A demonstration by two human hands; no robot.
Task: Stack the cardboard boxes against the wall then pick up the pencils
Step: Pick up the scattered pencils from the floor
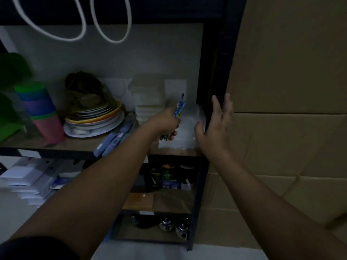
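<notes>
Head view is dim and soft, so I read it from the left. On the wooden shelf (75,145) I see a stack of coloured cups (43,111), then a pile of plates (97,119) with something dark heaped on top that I cannot identify.

My left hand (166,121) reaches over the shelf, its fingers curled tight round a bunch of pencils (179,107). The blue patterned ends stand up above the fist and the tips poke out beneath it. I cannot count them.

Just right of that lies a pale plastic sheet (187,132), blurred, at the shelf's right end.

My right hand (214,126) is spread, fingers straight and slightly apart, holding nothing. It sits by the dark upright post (216,62) of the rack. I cannot tell whether the fingers touch the post or the cardboard behind.

Farthest right, the cardboard boxes (291,91) stand stacked, filling that side and cut off by the frame edge. Items on the lower shelves (169,203) are too dark to name.
</notes>
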